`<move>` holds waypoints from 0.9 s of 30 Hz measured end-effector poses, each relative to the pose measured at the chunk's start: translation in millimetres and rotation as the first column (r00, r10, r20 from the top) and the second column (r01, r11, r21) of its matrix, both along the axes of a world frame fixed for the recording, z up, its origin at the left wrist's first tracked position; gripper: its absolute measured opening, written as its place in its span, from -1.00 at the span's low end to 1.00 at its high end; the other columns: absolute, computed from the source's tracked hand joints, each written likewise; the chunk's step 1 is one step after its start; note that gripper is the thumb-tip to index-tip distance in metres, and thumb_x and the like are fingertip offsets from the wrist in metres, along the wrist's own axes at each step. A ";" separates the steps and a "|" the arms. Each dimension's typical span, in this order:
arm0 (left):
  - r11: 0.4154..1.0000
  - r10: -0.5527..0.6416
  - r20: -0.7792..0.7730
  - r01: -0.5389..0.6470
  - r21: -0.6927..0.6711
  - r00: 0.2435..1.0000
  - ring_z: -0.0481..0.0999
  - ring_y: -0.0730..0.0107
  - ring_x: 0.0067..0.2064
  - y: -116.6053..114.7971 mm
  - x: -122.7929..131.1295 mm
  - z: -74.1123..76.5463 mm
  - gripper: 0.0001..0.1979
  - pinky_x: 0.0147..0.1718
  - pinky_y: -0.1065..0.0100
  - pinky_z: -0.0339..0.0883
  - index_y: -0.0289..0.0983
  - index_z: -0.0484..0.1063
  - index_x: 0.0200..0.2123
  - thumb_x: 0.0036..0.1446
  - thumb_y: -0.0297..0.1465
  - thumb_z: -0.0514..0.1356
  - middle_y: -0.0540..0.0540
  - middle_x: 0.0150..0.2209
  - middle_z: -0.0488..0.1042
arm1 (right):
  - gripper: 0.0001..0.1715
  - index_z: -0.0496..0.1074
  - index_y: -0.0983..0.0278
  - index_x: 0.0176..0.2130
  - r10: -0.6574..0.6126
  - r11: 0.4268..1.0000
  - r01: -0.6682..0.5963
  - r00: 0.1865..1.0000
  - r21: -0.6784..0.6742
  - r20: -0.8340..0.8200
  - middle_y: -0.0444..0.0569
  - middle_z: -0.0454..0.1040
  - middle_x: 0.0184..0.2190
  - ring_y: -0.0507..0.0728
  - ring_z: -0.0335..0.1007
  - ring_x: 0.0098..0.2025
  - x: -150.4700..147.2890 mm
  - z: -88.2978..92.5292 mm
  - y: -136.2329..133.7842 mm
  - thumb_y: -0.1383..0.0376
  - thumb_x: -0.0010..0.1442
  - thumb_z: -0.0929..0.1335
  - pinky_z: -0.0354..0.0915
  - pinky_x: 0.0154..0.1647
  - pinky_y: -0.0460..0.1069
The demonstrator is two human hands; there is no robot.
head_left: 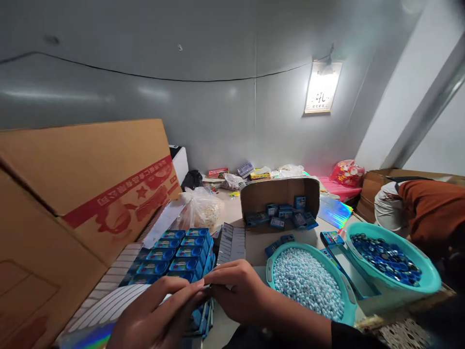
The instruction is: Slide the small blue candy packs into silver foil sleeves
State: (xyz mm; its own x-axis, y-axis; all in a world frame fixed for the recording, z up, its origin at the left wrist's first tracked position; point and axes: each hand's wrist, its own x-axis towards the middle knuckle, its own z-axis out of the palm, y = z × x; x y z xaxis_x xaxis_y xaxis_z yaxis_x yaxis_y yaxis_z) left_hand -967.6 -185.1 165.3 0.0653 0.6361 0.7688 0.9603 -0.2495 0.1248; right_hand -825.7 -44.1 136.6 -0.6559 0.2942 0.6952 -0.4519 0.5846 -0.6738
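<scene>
My left hand (156, 312) and my right hand (240, 293) meet at the fingertips over the front of the stacked blue boxes (194, 252). Both hands are closed in a pinch. Whatever lies between the fingers is small or hidden, and I cannot make it out. Beside my left hand curves a white striped sheet (105, 308) with a shiny rainbow edge. To the right of my right hand stands a turquoise basin (271, 276) filled with small pale blue and white pellets (308, 281).
An open cardboard box (279, 191) holds several small blue boxes (278, 223). Another turquoise basin (432, 276) at the right contains shiny dark blue pieces (388, 259). A large carton (109, 184) rises at left, near a clear bag (203, 208). A person (436, 203) bends at far right.
</scene>
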 end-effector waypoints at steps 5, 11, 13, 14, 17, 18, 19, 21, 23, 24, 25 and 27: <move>0.989 0.144 -0.054 -0.141 0.047 0.988 0.53 0.52 -0.26 -14.5 13.8 2.9 -0.84 -0.21 0.48 0.40 -0.20 0.53 -0.04 0.38 -0.42 0.17 0.01 -0.30 0.54 | -0.75 0.67 0.35 -0.23 0.034 0.996 -0.038 0.998 -0.081 -0.045 0.03 0.63 -0.44 0.03 0.51 -0.44 -7.3 -0.9 -4.8 0.50 0.21 0.36 0.35 -0.39 -0.16; 0.991 0.128 -0.214 -0.117 0.062 0.968 0.53 0.41 -0.02 -19.4 -0.9 -5.5 -0.66 0.04 0.40 0.39 -0.20 0.51 0.11 0.32 -0.57 0.18 -0.06 -0.10 0.58 | -0.68 0.68 0.28 -0.16 0.070 0.988 -0.071 0.998 -0.138 -0.012 0.02 0.67 -0.36 0.05 0.59 -0.38 -10.1 -1.0 -5.0 0.52 0.21 0.37 0.43 -0.33 -0.15; 0.990 0.114 -0.256 -0.090 0.105 0.960 0.54 0.36 0.02 -18.0 -5.4 -8.8 -0.57 0.07 0.38 0.39 -0.26 0.43 0.22 0.32 -0.58 0.16 -0.12 -0.07 0.57 | -0.69 0.68 0.26 -0.14 0.080 0.982 -0.079 0.997 -0.173 0.002 0.03 0.68 -0.34 0.07 0.61 -0.36 -11.1 -1.2 -5.1 0.49 0.23 0.38 0.45 -0.32 -0.13; 0.989 0.108 -0.278 -0.076 0.125 0.954 0.55 0.34 0.02 -17.2 -6.7 -10.0 -0.54 0.08 0.37 0.40 -0.28 0.41 0.25 0.32 -0.59 0.16 -0.14 -0.08 0.58 | -0.70 0.68 0.26 -0.13 0.079 0.980 -0.077 0.997 -0.185 -0.001 0.03 0.68 -0.34 0.08 0.61 -0.36 -11.8 -1.8 -5.4 0.48 0.24 0.38 0.46 -0.31 -0.13; 0.983 0.116 -0.318 -0.064 0.170 0.941 0.59 0.33 -0.01 -15.1 -9.2 -13.5 -0.51 0.08 0.36 0.44 -0.23 0.42 0.25 0.30 -0.62 0.14 -0.12 -0.11 0.60 | -0.73 0.68 0.26 -0.12 0.037 0.982 -0.040 0.999 -0.186 -0.019 0.03 0.68 -0.34 0.08 0.61 -0.36 -13.9 -5.6 -6.9 0.45 0.26 0.40 0.46 -0.30 -0.11; 0.982 0.122 -0.314 -0.068 0.176 0.942 0.60 0.33 -0.02 -14.1 -10.4 -15.0 -0.52 0.08 0.35 0.46 -0.20 0.44 0.23 0.29 -0.63 0.15 -0.10 -0.12 0.61 | -0.74 0.68 0.26 -0.12 0.014 0.983 -0.017 1.000 -0.185 -0.021 0.03 0.68 -0.34 0.08 0.61 -0.36 -14.3 -7.2 -7.2 0.44 0.26 0.40 0.46 -0.31 -0.11; 0.982 0.122 -0.302 -0.071 0.175 0.946 0.61 0.32 -0.01 -12.8 -11.7 -16.8 -0.52 0.07 0.35 0.48 -0.17 0.45 0.21 0.28 -0.63 0.16 -0.08 -0.12 0.61 | -0.75 0.69 0.26 -0.13 -0.013 0.982 0.009 1.000 -0.187 -0.018 0.03 0.68 -0.35 0.08 0.60 -0.37 -14.5 -8.8 -7.3 0.43 0.26 0.41 0.45 -0.32 -0.12; 0.985 0.105 -0.278 -0.061 0.164 0.955 0.61 0.30 -0.01 -8.9 -14.6 -20.9 -0.53 0.03 0.32 0.52 -0.12 0.46 0.19 0.27 -0.60 0.20 -0.06 -0.11 0.61 | -0.76 0.69 0.26 -0.14 -0.066 0.980 0.063 0.998 -0.187 -0.013 0.03 0.67 -0.36 0.08 0.59 -0.36 -14.3 -11.4 -6.5 0.43 0.26 0.41 0.44 -0.33 -0.13; 0.989 0.077 -0.255 -0.041 0.144 0.964 0.59 0.27 -0.01 -3.3 -16.4 -24.8 -0.53 -0.01 0.30 0.54 -0.18 0.42 0.22 0.27 -0.55 0.24 -0.11 -0.10 0.59 | -0.75 0.69 0.25 -0.14 -0.093 0.980 0.091 0.996 -0.175 0.000 0.02 0.67 -0.35 0.07 0.59 -0.36 -13.4 -12.6 -4.7 0.43 0.26 0.40 0.45 -0.31 -0.12; 0.989 0.074 -0.236 -0.041 0.140 0.969 0.58 0.26 -0.02 -0.1 -16.6 -26.4 -0.51 -0.02 0.29 0.55 -0.22 0.38 0.25 0.27 -0.53 0.26 -0.14 -0.09 0.57 | -0.73 0.69 0.24 -0.13 -0.095 0.982 0.094 0.995 -0.163 0.005 0.02 0.67 -0.34 0.07 0.58 -0.36 -13.0 -12.7 -3.7 0.44 0.25 0.39 0.45 -0.30 -0.12; 0.990 0.071 -0.211 -0.043 0.138 0.975 0.56 0.26 -0.01 3.0 -16.4 -27.7 -0.50 -0.03 0.28 0.54 -0.26 0.36 0.26 0.27 -0.51 0.27 -0.17 -0.08 0.55 | -0.70 0.68 0.24 -0.12 -0.090 0.985 0.091 0.996 -0.148 0.011 0.02 0.67 -0.32 0.07 0.58 -0.35 -12.7 -12.4 -2.8 0.45 0.25 0.38 0.46 -0.29 -0.11; 0.990 0.064 -0.146 -0.044 0.135 0.987 0.53 0.26 0.01 8.6 -15.9 -30.0 -0.49 0.00 0.27 0.50 -0.29 0.37 0.25 0.24 -0.57 0.29 -0.19 -0.06 0.51 | -0.65 0.68 0.23 -0.12 -0.083 0.988 0.086 0.996 -0.130 0.029 0.03 0.66 -0.32 0.07 0.59 -0.34 -13.1 -11.5 -1.6 0.48 0.23 0.34 0.47 -0.29 -0.11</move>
